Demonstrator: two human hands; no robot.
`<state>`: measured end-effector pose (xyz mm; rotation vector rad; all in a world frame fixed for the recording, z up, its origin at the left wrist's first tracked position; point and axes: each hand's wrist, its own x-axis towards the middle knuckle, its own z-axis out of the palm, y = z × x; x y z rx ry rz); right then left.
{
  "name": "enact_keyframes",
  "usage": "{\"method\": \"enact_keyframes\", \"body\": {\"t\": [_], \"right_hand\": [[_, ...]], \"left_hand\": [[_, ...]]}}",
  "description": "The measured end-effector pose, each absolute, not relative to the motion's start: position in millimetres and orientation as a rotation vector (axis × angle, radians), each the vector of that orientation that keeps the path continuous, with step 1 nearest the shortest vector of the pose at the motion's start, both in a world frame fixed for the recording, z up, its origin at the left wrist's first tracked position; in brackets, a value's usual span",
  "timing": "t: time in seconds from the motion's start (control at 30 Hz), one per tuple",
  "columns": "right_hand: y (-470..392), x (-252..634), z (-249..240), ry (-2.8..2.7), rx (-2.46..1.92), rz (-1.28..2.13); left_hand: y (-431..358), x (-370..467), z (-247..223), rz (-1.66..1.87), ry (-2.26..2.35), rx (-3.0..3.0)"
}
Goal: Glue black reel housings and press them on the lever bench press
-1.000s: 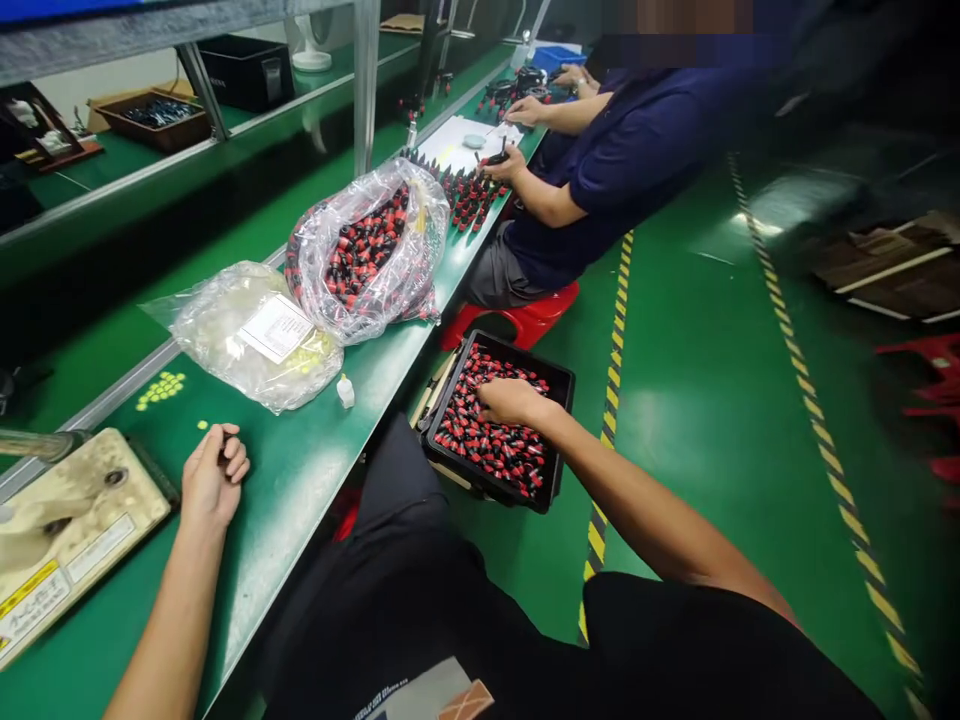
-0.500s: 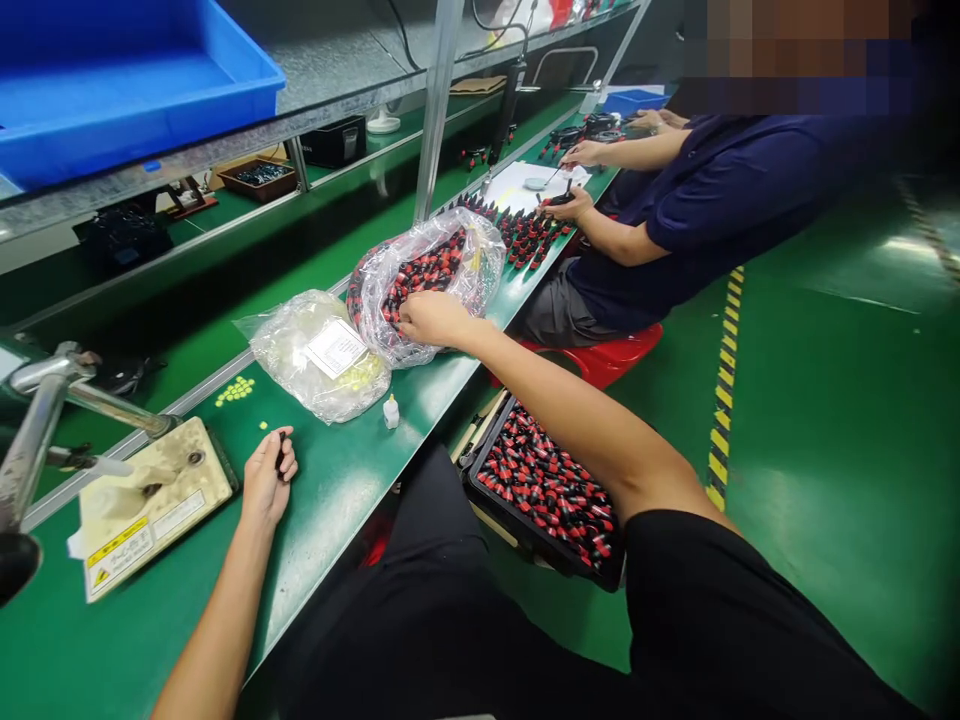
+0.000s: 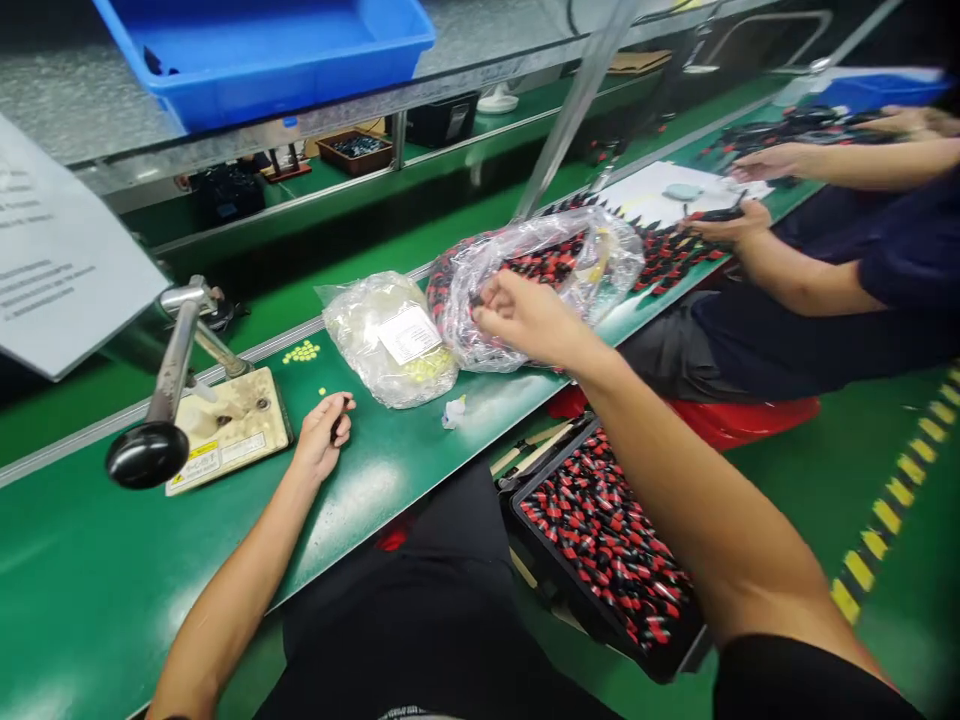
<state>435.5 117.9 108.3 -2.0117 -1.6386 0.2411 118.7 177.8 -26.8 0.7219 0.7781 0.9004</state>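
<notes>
My left hand [image 3: 322, 435] rests over the green bench with its fingers curled round a small black part [image 3: 337, 425]. Just beyond it lies a single yellow piece [image 3: 322, 391], and farther back is a cluster of yellow pieces [image 3: 302, 351]. My right hand [image 3: 529, 315] is at the near side of an open clear plastic bag [image 3: 480, 335] full of black-and-red parts [image 3: 551, 262]. Its thumb and fingers pinch a small dark part [image 3: 475, 300], partly hidden. Left of this bag lies another clear bag [image 3: 356, 325] with a white label and yellow pieces inside.
A hand press with a black knob [image 3: 146, 455] and cream base [image 3: 255, 425] stands at left. A small white bottle [image 3: 454, 412] is near the edge. Below sits a black bin [image 3: 555, 545] of black-and-red parts. A co-worker's arms [image 3: 810, 275] work at right; a blue tray [image 3: 300, 85] sits overhead.
My right hand has lifted out of the bag's opening toward its near left side, a dark part at its fingertips. The left hand keeps its grip. The view has swung left.
</notes>
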Motion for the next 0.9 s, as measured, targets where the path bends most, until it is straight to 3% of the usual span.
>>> {"method": "enact_keyframes", "body": {"t": [0.2, 0.47, 0.57, 0.73, 0.8, 0.9], "right_hand": [[83.8, 339.0, 85.7, -2.157, -1.646, 0.276], [82.8, 313.6, 58.6, -2.055, -1.640, 0.202], [77.2, 308.1, 51.6, -1.818, -1.489, 0.503], [73.3, 305.5, 54.8, -1.321, -1.105, 1.381], [71.1, 318.4, 63.5, -1.331, -1.123, 1.455], [58.1, 356.9, 76.9, -1.693, -1.440, 1.137]], "left_hand": [[167.4, 142.9, 6.9, 0.885, 0.660, 0.789], [157.9, 149.2, 7.9, 0.950, 0.728, 0.937], [153.9, 148.1, 8.8, 0.998, 0.734, 1.013], [141.9, 152.5, 15.2, 0.912, 0.641, 0.949], [143.0, 153.1, 14.6, 0.812, 0.607, 0.878], [157.9, 148.0, 8.5, 0.729, 0.699, 0.715]]}}
